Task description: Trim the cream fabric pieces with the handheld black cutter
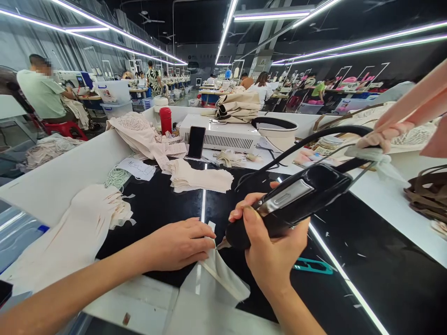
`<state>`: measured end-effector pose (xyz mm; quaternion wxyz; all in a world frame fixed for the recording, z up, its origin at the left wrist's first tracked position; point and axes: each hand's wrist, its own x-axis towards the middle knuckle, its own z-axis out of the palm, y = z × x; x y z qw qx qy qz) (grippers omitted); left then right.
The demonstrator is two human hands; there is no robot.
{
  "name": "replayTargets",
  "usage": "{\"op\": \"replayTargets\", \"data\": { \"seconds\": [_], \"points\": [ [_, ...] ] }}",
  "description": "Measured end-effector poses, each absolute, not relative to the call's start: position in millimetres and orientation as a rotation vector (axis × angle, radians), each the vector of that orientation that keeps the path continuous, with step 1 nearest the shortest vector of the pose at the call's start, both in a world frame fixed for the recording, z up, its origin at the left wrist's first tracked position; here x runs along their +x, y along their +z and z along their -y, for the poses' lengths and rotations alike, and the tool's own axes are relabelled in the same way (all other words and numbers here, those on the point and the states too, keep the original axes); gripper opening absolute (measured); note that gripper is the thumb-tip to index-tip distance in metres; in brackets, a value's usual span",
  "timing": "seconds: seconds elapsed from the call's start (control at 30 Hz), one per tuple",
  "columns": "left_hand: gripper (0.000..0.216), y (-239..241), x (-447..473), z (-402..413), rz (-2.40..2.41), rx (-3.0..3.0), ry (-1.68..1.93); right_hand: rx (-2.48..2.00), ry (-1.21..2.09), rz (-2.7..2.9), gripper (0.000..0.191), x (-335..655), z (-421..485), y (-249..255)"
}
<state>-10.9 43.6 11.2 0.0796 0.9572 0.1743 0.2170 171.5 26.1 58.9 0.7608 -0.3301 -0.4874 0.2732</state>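
Observation:
My right hand [274, 242] is wrapped round a black corded handheld power tool [310, 186] with a silver lever on its side. Its rounded front end [237, 234] points down-left towards a thin white piece of fabric [225, 274] on the black table surface. The tool's working tip is hard to make out. Fingers stretched out flat, my left hand [181, 244] presses on the upper part of that fabric. Behind the hands lies a stack of cream fabric pieces [199, 176]. A larger cream fabric pile [70, 232] hangs over the left edge.
A teal slotted tool [314, 266] lies right of my right hand, among white scraps. The power tool's black cable [296, 151] loops up to a pink cloth tie [387, 132]. Behind are a phone [196, 142], a red bottle [165, 121] and a white vented box [223, 135].

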Motion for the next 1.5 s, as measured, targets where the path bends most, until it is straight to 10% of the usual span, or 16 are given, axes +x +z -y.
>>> {"op": "replayTargets", "data": {
  "seconds": [1.5],
  "points": [
    [0.026, 7.1, -21.9, -63.0, -0.458, 2.699, 0.548, -0.736, 0.617, 1.032, 0.033, 164.7, -43.7, 58.3]
  ]
}}
